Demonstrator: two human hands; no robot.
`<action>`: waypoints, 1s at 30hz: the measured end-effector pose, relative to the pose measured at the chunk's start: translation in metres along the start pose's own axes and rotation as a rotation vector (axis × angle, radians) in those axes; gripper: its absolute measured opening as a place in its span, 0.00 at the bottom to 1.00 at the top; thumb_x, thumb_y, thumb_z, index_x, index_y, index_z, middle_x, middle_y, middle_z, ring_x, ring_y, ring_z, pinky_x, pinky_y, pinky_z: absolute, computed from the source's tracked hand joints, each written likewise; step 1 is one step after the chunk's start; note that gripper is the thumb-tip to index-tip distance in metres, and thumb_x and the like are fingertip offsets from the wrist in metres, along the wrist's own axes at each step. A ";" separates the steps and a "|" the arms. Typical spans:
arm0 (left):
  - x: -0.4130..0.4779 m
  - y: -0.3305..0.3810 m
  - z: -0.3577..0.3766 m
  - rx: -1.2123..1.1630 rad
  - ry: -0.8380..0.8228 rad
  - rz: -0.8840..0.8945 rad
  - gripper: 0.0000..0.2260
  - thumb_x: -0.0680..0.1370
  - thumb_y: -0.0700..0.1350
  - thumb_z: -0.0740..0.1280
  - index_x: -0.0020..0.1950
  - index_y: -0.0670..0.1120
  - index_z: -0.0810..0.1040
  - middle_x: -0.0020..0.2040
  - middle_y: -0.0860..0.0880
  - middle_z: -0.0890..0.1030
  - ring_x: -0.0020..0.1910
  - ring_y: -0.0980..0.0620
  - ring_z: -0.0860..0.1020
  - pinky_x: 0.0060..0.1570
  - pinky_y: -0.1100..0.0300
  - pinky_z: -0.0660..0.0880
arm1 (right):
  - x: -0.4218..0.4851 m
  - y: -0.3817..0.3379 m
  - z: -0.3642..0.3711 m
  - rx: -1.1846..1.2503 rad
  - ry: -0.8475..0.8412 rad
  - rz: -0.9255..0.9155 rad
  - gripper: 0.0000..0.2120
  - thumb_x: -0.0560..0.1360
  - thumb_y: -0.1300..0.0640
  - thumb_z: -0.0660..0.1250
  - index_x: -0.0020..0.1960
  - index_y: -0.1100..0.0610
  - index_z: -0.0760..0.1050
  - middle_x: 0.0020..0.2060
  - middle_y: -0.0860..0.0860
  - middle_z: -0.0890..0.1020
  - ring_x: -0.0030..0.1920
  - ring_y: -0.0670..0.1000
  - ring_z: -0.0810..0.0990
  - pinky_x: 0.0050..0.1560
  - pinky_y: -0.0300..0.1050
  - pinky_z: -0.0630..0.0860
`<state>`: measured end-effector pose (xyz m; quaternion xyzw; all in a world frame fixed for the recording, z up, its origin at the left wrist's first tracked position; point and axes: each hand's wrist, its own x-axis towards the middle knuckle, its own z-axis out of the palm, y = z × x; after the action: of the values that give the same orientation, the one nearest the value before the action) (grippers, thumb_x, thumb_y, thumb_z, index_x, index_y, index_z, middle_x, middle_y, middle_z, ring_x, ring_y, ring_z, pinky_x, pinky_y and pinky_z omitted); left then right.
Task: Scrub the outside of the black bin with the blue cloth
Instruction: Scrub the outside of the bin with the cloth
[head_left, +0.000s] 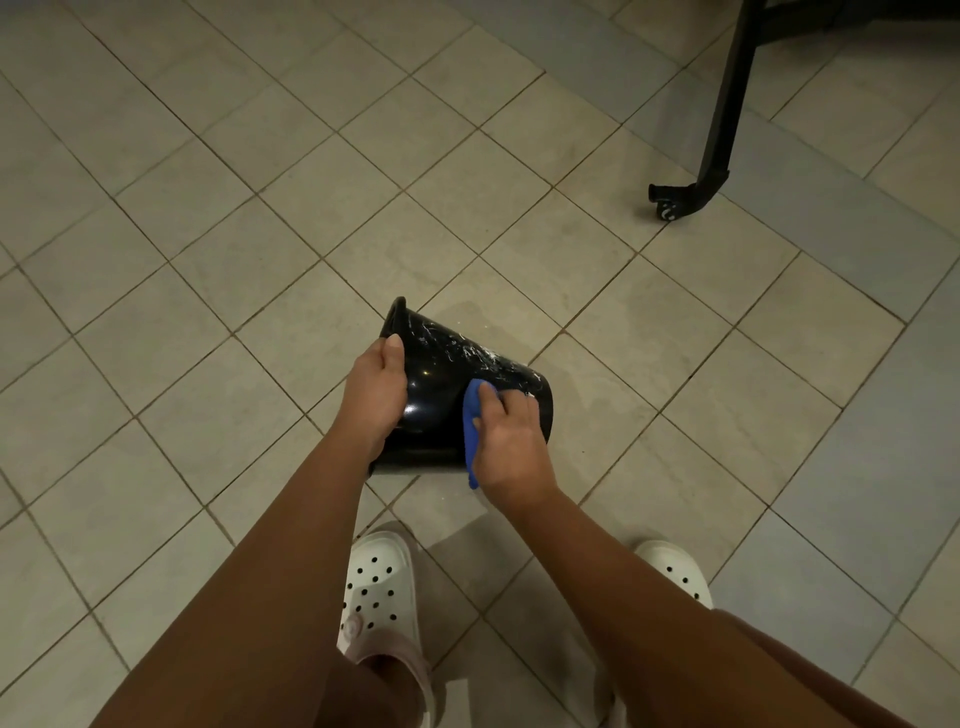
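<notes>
The tiled floor (208, 208) carries everything here; a wet patch shows on the tiles just beyond the bin.

A black frame leg (727, 104) ending in a caster (665, 208) stands well apart at the upper right. It does not obstruct the work.

The black bin (436, 384) lies tipped on its side on the floor, directly in front of the person. Its rim points left and its base points right. White soapy streaks (467, 348) cover the upper wall.

Handling, judged: the bin looks like light, stiff, glossy plastic. When wet it will be slippery and may roll or slide under pressure. Take hold at the rim, where the lip gives purchase.

Two white clogs, left (376, 587) and right (675, 571), stand near the bin on the near side. Keep runoff and the rolling bin clear of them.

The left hand (376, 395) holds the bin at the rim end, thumb laid on the wall.

The right hand (511, 441) grips the blue cloth (471, 415) with curled fingers and presses it against the wall near the base.
</notes>
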<state>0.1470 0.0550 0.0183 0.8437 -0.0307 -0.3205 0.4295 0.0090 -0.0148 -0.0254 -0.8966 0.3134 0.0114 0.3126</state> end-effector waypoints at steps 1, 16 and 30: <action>0.000 -0.001 -0.001 0.002 0.004 0.002 0.21 0.85 0.54 0.50 0.67 0.44 0.74 0.58 0.45 0.79 0.59 0.46 0.77 0.63 0.46 0.73 | 0.002 0.004 0.000 0.000 -0.008 -0.041 0.25 0.78 0.58 0.59 0.73 0.60 0.57 0.63 0.58 0.68 0.62 0.55 0.64 0.63 0.47 0.67; 0.001 -0.006 -0.003 0.028 0.001 0.034 0.20 0.86 0.53 0.50 0.67 0.43 0.74 0.55 0.47 0.78 0.55 0.50 0.75 0.50 0.59 0.69 | 0.012 0.021 -0.002 -0.006 0.045 -0.038 0.25 0.77 0.60 0.62 0.72 0.58 0.61 0.64 0.57 0.70 0.64 0.57 0.67 0.66 0.51 0.66; 0.005 -0.009 -0.003 0.088 0.012 0.068 0.21 0.85 0.54 0.50 0.65 0.43 0.75 0.54 0.47 0.78 0.57 0.48 0.76 0.56 0.55 0.69 | 0.014 0.033 -0.001 0.142 0.010 0.222 0.18 0.79 0.56 0.56 0.69 0.55 0.64 0.62 0.56 0.67 0.59 0.54 0.69 0.59 0.47 0.71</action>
<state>0.1503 0.0614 0.0102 0.8621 -0.0709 -0.2991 0.4028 0.0017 -0.0432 -0.0455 -0.8320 0.4125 0.0191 0.3705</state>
